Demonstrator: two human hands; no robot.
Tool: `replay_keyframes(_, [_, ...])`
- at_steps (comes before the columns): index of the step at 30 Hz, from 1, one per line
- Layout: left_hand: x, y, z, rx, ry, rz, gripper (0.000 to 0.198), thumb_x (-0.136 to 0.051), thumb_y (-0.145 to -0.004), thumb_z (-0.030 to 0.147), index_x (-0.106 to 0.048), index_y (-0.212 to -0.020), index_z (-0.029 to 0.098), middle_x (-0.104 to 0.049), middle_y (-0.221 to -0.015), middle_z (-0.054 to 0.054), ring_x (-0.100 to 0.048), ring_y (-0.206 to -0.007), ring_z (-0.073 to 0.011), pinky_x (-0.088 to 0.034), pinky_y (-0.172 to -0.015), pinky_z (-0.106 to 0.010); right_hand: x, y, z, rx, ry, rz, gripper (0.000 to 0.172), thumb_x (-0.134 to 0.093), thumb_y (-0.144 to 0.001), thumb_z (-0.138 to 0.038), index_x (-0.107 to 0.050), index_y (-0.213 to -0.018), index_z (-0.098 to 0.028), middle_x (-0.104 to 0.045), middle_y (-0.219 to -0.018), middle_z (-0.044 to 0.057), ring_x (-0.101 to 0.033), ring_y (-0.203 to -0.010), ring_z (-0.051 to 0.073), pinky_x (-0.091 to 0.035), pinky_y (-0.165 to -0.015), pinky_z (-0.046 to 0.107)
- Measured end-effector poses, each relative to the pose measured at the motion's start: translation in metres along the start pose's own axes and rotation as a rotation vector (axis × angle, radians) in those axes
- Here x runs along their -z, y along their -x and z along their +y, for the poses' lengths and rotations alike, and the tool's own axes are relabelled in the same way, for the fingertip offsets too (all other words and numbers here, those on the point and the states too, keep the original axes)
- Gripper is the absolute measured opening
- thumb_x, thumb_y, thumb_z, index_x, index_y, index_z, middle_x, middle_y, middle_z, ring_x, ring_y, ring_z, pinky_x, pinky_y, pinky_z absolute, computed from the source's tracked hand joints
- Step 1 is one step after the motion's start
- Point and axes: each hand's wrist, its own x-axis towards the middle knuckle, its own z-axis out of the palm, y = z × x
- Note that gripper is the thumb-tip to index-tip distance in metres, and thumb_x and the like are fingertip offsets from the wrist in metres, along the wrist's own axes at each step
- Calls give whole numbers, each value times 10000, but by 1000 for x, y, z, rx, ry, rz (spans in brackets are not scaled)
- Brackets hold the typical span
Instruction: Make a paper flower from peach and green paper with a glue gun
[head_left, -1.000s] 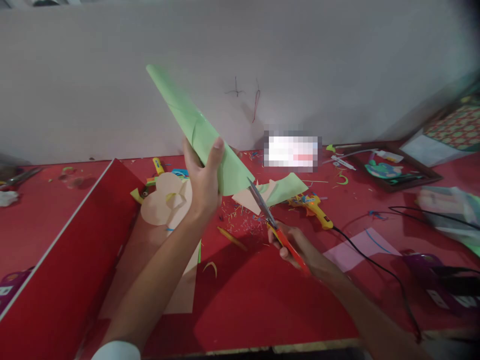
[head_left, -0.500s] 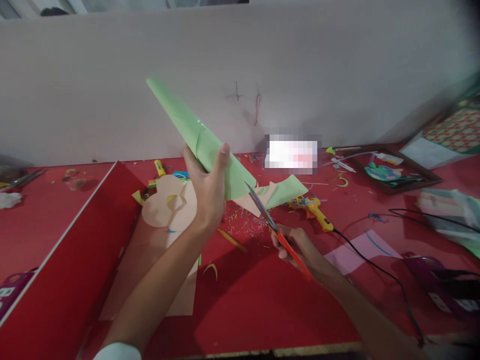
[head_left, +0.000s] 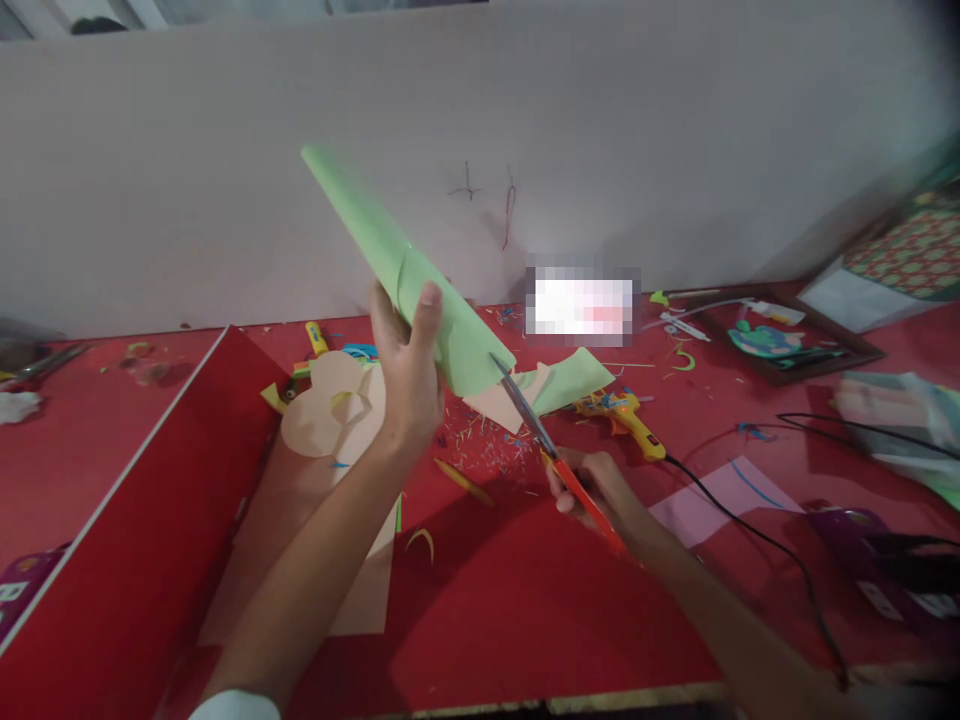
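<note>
A light green paper cone [head_left: 375,232] is held up at a slant, its narrow tip toward the upper left. My left hand [head_left: 411,365] is wrapped round its wide lower part, with the thumb pressed on the near side. In my right hand [head_left: 592,490] are scissors [head_left: 574,495] with orange handles. Their blades point up and left, and the tip overlaps the cone's wide end; whether they cut into it I cannot tell. Beyond the blades, a green paper offcut [head_left: 577,382] and a peach paper scrap [head_left: 506,402] lie on the table.
A red board [head_left: 150,480] stands at the left beside peach paper [head_left: 360,590] and a petal-shaped cutout [head_left: 315,420]. A yellow glue gun [head_left: 634,425] with a black cable lies right of centre. Pink paper [head_left: 720,505], a brown frame [head_left: 840,360] and a pencil [head_left: 465,482] are on the red table [head_left: 480,620].
The green cone and my left hand have shifted and turned slightly. The scissors' tip now overlaps the edge of the cone's wide end more than before.
</note>
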Motion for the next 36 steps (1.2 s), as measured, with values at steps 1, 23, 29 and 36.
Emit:
replay_keyframes(1, [0,-2,1,-26,16,3,496,-757,-823,638,-606,-1205,360,-681,-1156,-45,-674,-1115,-256,-599,-840,-362,1,0,1,37,7,-4,406,-790,-678,-473,-477,-628,-218,-397,-574,-61,-314,-531,88,-233,-485,236])
replay_keyframes(23, [-7,3,3,91,164,-107,542,-795,-806,600,-581,-1209,308,-713,-1225,-64,-699,-1175,-287,-615,-911,-400,5,-6,13,167,28,24,551,-732,-717,-721,-483,-660,-233,-388,-585,-44,-315,-531,109,-212,-459,262])
replay_keyframes(29, [-2,-3,-1,116,149,-61,501,-887,-749,417,-572,-1111,271,-727,-1111,-50,-727,-1073,-271,-624,-879,-396,1,-2,3,177,52,-50,570,-709,-720,-760,-516,-723,-224,-447,-663,-31,-341,-554,108,-274,-501,271])
replay_keyframes(36, [7,-14,8,71,117,-82,585,-894,-723,398,-584,-1213,319,-735,-1062,-42,-737,-1008,-271,-623,-865,-427,-3,4,-11,80,-29,-124,644,-670,-688,-849,-548,-774,-223,-489,-737,1,-400,-653,137,-358,-557,271])
